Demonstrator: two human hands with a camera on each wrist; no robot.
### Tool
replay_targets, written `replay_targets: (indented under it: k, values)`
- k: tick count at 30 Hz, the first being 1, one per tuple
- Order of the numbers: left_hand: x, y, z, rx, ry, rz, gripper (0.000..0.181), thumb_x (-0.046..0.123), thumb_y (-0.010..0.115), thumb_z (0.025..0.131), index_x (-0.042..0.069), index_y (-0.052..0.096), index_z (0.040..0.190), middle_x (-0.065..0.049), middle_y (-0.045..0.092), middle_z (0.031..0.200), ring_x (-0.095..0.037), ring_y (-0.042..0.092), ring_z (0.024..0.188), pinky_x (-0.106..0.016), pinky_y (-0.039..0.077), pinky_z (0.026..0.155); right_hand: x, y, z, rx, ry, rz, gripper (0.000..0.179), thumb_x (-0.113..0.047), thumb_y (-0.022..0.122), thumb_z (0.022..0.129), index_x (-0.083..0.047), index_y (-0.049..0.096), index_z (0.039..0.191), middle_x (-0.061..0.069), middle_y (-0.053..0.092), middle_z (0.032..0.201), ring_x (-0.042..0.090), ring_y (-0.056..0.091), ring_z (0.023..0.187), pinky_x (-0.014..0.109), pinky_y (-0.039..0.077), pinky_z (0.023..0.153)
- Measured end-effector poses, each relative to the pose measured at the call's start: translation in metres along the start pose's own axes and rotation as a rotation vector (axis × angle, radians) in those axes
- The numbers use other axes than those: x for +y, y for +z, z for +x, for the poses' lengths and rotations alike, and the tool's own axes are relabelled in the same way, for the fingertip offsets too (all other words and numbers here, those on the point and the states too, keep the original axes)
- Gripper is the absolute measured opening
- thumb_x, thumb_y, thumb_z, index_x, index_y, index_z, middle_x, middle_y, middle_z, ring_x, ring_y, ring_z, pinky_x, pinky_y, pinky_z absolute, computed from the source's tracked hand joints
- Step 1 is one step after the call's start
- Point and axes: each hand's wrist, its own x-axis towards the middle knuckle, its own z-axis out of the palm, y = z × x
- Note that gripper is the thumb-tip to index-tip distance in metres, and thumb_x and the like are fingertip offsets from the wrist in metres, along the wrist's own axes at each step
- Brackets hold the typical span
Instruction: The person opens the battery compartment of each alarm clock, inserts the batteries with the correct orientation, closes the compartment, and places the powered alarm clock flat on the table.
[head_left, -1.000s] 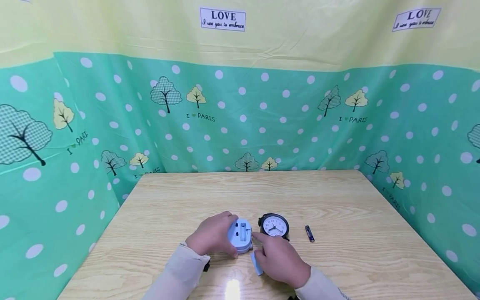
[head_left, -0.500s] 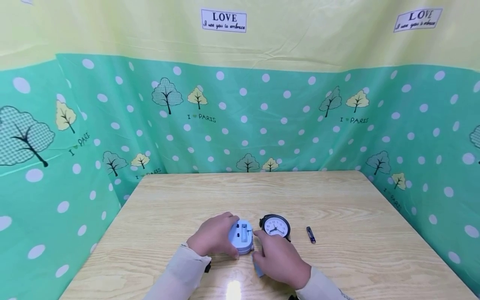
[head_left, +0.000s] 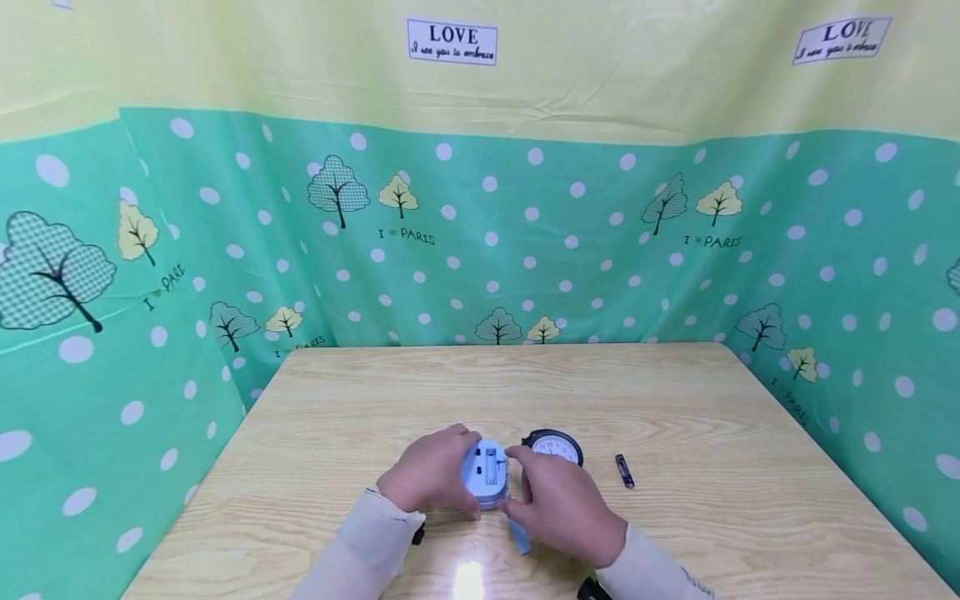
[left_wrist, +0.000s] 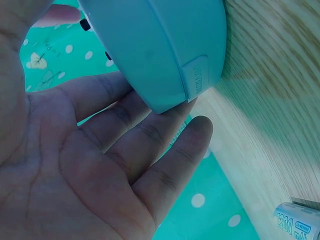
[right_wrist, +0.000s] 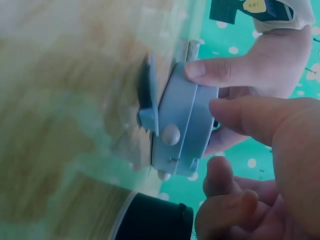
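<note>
Right hand (head_left: 564, 507) has shifted forward, thumb and index spread beside the blue alarm clock (head_left: 492, 494), holding nothing; left hand (head_left: 426, 477) grips it mid-counter (head_left: 480, 387), short of the far edge. I judge it better bracketed.

In the head view, my right hand (head_left: 566, 504) hides the lower part of the black clock (head_left: 557, 445), my left hand (head_left: 429, 472) covers one side of the pale-blue device (head_left: 482, 493)

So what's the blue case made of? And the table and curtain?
The blue case looks like hard plastic, smooth and fairly matt: its side has a seam. The table shows wood grain and a bright glare, so glossy wood, or a wood-look top. The curtain hangs creased, so probably smooth, printed cloth or plastic.
</note>
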Motion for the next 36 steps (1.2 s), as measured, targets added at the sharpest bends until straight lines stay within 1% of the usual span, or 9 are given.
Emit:
replay_targets:
  k: [3,5,8,11,14,19,24,28,36]
  values:
    - [-0.001,0.001,0.000,-0.002,-0.002,0.004,0.106,0.041,0.102,0.051,0.008,0.060,0.142,-0.002,0.065,0.125,-0.012,0.060,0.093,-0.035,0.054,0.084,0.002,0.000,0.003,0.038,-0.047,-0.021,0.066,-0.039,0.086,0.083,-0.011,0.063,0.138,-0.009,0.062,0.084,0.002,0.051,0.068,0.021,0.045,0.057]
    - [-0.002,0.001,0.000,-0.006,-0.003,0.010,0.106,0.041,0.102,0.052,0.008,0.059,0.142,-0.002,0.065,0.125,-0.012,0.059,0.093,-0.035,0.054,0.084,0.004,0.001,0.006,0.064,-0.078,-0.053,0.066,-0.041,0.087,0.081,-0.012,0.064,0.136,-0.006,0.064,0.098,0.005,0.053,0.080,0.025,0.047,0.071]
    - [-0.003,0.001,0.001,-0.011,-0.002,0.014,0.106,0.042,0.102,0.052,0.008,0.059,0.143,-0.002,0.065,0.125,-0.012,0.059,0.093,-0.034,0.054,0.084,0.006,0.002,0.010,0.086,-0.103,-0.105,0.070,-0.047,0.088,0.078,-0.015,0.065,0.136,-0.004,0.065,0.115,0.012,0.055,0.101,0.038,0.048,0.092]
    - [-0.003,0.001,0.001,-0.013,0.002,0.008,0.105,0.042,0.103,0.052,0.009,0.060,0.142,-0.002,0.065,0.124,-0.012,0.058,0.092,-0.034,0.053,0.083,0.008,0.003,0.013,0.081,-0.106,-0.138,0.076,-0.055,0.088,0.075,-0.018,0.064,0.138,-0.004,0.066,0.126,0.018,0.055,0.114,0.050,0.043,0.102]
    - [-0.003,0.001,0.001,-0.013,0.007,0.007,0.104,0.042,0.103,0.052,0.009,0.060,0.142,-0.001,0.065,0.122,-0.012,0.058,0.091,-0.034,0.053,0.082,0.010,0.004,0.016,0.069,-0.116,-0.161,0.083,-0.062,0.086,0.074,-0.018,0.063,0.141,-0.004,0.066,0.132,0.022,0.055,0.119,0.055,0.041,0.103]
    - [-0.002,0.001,0.000,-0.014,0.009,0.012,0.104,0.041,0.102,0.052,0.009,0.060,0.142,0.000,0.065,0.122,-0.011,0.058,0.090,-0.033,0.053,0.081,0.013,0.006,0.021,0.051,-0.127,-0.171,0.093,-0.071,0.082,0.071,-0.019,0.060,0.145,-0.004,0.066,0.137,0.023,0.055,0.126,0.058,0.038,0.105]
    - [-0.001,0.000,0.000,-0.013,0.012,0.009,0.103,0.041,0.102,0.054,0.010,0.060,0.142,0.000,0.065,0.123,-0.011,0.058,0.091,-0.032,0.053,0.081,0.016,0.007,0.026,0.019,-0.122,-0.142,0.101,-0.075,0.081,0.068,-0.016,0.058,0.147,-0.002,0.066,0.138,0.023,0.056,0.130,0.062,0.032,0.114]
    - [-0.001,0.000,0.000,-0.011,0.014,0.009,0.103,0.041,0.102,0.053,0.009,0.060,0.142,-0.001,0.065,0.124,-0.011,0.058,0.091,-0.032,0.053,0.081,0.016,0.006,0.028,0.003,-0.107,-0.109,0.100,-0.076,0.079,0.069,-0.014,0.060,0.145,-0.001,0.068,0.137,0.023,0.057,0.131,0.065,0.027,0.117]
    - [-0.001,-0.001,0.000,-0.016,0.012,0.016,0.104,0.042,0.102,0.054,0.009,0.059,0.143,-0.002,0.065,0.126,-0.011,0.059,0.092,-0.034,0.053,0.082,0.016,0.006,0.032,-0.014,-0.090,-0.069,0.091,-0.071,0.081,0.070,-0.014,0.065,0.140,-0.001,0.070,0.133,0.024,0.058,0.130,0.069,0.026,0.116]
